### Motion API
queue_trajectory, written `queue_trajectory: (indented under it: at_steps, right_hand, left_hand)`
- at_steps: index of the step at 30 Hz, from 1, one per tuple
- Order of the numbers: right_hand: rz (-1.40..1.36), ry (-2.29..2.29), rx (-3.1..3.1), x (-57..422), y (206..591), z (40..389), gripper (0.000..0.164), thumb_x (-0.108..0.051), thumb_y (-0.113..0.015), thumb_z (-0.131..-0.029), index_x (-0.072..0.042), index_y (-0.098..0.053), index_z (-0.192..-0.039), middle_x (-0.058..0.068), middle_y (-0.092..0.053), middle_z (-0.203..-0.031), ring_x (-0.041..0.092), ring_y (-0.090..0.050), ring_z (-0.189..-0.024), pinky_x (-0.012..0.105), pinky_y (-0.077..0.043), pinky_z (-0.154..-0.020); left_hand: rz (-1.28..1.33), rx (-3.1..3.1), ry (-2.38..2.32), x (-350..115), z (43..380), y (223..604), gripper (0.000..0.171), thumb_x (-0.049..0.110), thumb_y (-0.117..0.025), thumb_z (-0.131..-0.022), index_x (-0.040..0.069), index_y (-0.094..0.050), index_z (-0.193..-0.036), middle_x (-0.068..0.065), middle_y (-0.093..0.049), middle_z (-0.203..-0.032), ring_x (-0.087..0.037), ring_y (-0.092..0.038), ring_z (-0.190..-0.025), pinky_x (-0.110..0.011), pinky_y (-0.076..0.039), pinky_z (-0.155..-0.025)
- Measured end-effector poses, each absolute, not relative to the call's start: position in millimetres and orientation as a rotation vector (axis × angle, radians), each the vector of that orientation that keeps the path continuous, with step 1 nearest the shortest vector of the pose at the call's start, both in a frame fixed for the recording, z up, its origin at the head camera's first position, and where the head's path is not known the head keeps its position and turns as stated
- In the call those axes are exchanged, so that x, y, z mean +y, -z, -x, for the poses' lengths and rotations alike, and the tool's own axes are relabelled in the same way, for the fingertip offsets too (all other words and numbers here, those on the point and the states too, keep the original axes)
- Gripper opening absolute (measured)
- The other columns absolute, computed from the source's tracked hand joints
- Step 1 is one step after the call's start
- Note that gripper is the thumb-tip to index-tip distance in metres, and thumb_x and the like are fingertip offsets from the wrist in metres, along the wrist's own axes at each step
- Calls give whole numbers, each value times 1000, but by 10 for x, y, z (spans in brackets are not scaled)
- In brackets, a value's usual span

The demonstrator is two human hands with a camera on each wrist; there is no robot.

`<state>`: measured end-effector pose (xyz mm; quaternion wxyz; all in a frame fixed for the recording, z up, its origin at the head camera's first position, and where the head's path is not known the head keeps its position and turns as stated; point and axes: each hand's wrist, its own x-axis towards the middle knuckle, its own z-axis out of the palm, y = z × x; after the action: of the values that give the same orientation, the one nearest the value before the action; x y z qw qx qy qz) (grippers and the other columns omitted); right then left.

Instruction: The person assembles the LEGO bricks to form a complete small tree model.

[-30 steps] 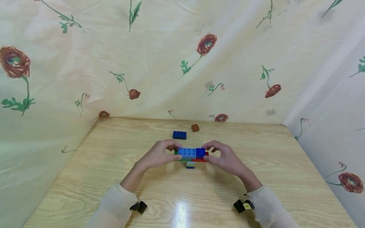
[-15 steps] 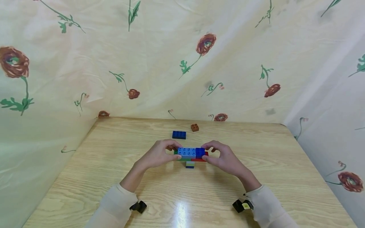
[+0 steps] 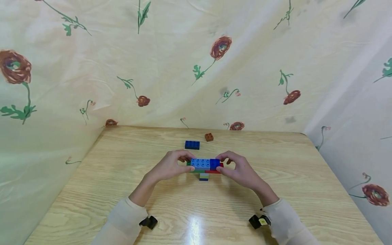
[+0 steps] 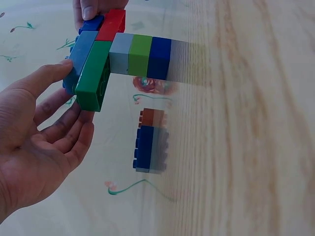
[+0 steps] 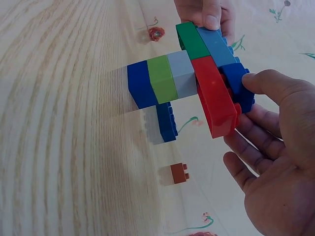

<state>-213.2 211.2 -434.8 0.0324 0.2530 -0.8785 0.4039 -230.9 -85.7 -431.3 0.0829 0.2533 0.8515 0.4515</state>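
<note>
A stack of toy building bricks stands on the table in front of me. Its column has a dark blue brick (image 5: 139, 84) at the bottom, then a lime green brick (image 5: 162, 78) and a pale grey-blue brick (image 5: 182, 73). A green brick (image 4: 94, 73) and a red brick (image 5: 216, 101) lie end to end across it. Above these sits a light blue brick (image 3: 200, 164), which my left hand (image 3: 171, 166) pinches between thumb and fingers. My right hand (image 3: 240, 170) pinches a small blue brick (image 5: 238, 86) over the red one, beside the light blue brick; it looks slightly tilted.
Behind the stack, a dark blue brick (image 3: 192, 145) with several studs lies on the wooden table (image 3: 137, 143). A small brown brick (image 3: 209, 137) is further back to its right. Flower-patterned cloth (image 3: 171, 68) hangs behind the table and along its sides.
</note>
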Motion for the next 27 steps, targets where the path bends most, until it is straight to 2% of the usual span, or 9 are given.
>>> queue_trajectory:
  at_steps: [8,14,19,27]
  right_hand:
    - [-773,-1226,-2715,2122,4323,2116,28,-19,-78,-92,-16,-70,-119,0,-73,-116,22,-61,-101,46,-53,-85]
    - [-750,-1234,-2730,2138,4322,2114,27,-21,-79,-92,-18,-70,-118,-2,-72,-110,28,-59,-102,44,-51,-80]
    - [-760,-1232,-2701,2147,4348,2114,27,-21,-79,-92,-19,-71,-117,-3,-71,-107,28,-59,-99,45,-52,-83]
    - [-817,-1086,-2678,2094,4327,2110,27,-20,-81,-90,-18,-72,-116,-5,-71,-105,20,-60,-95,31,-51,-78]
  left_hand:
    - [-741,2535,-1358,-829,2299,4307,31,23,-79,-93,20,-72,-124,2,-72,-121,-17,-63,-107,-46,-54,-101]
    - [-740,2535,-1358,-809,2295,4304,31,22,-79,-93,20,-72,-123,2,-72,-120,-16,-64,-106,-44,-55,-100]
    - [-734,2531,-1361,-800,2291,4295,31,23,-78,-93,20,-71,-123,2,-71,-120,-17,-63,-106,-44,-55,-99]
    - [-695,2553,-1363,-824,2276,4300,29,24,-79,-93,24,-72,-121,4,-71,-118,-18,-63,-108,-44,-55,-99]
